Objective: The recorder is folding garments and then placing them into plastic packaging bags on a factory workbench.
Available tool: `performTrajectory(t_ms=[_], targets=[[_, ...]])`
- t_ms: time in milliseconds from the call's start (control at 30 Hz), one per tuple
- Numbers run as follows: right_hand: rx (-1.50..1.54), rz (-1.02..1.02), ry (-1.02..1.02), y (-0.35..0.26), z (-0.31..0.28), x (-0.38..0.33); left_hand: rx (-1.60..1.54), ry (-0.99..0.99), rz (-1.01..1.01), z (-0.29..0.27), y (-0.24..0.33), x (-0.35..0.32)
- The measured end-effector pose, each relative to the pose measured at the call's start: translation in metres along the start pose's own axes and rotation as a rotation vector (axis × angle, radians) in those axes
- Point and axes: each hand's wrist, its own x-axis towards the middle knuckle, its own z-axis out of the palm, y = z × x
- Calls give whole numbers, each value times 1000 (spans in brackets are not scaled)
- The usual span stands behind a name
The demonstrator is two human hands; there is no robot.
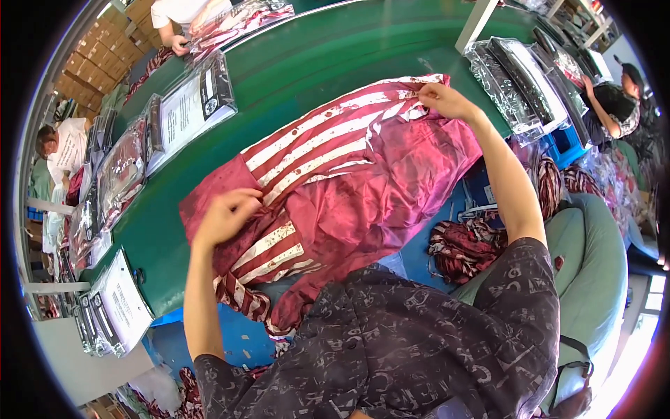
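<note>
A red-and-white striped garment (391, 174) with dark blotches lies spread over the green work surface, its near part hanging toward my lap. My right hand (445, 101) pinches its far right edge, where the stripes end. Near the left end, my left hand (230, 214) has its fingers curled on the cloth at the border between the plain red part and the stripes. The fingertips press together there, over a fold. A striped cuff-like end droops over the near edge, below my left hand.
Bagged packs with white sheets (188, 101) line the left side of the green table (335, 49). More clear-bagged packs (520, 87) sit at the right, above a blue crate (564, 148). Bundled striped cloth (464, 248) lies beside my lap. Other people work at the far left and right.
</note>
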Motion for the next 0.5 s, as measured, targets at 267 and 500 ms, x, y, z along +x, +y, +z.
performTrajectory(t_ms=[267,500], targets=[[-90,492,439,-3,15,30,473,976,-494,-32,-141,-33],[-312,624,387,2,14,32,430,544,-863,-46,-141,-42]])
